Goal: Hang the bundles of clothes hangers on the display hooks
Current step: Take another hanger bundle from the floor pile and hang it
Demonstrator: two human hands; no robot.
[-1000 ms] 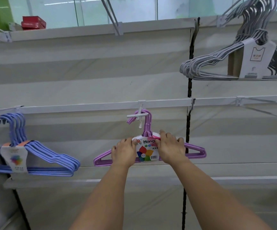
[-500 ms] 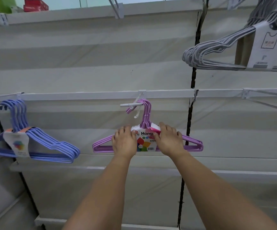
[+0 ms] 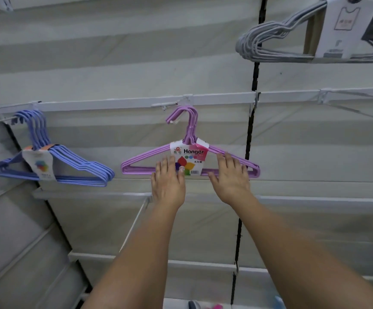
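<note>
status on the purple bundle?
Both hands, left hand and right hand, open, fingers at the purple hanger bundle. Bundle hanging under display hook. Nothing in the way.

A shop: labelled hanger bundles [image 3: 190,161] hang on wall display hooks [image 3: 163,105].

Two bare forearms are seen reaching up from the lower edge of the frame, each ending in a bare hand. No sleeve is seen on either arm along its visible length. The bare left hand [image 3: 168,183] is shown from the back, with short fingers [image 3: 171,162] and a pale, short nail on the thumb. The bare right hand [image 3: 231,179] is likewise shown from the back. The wrists and fingers are unadorned.
</note>
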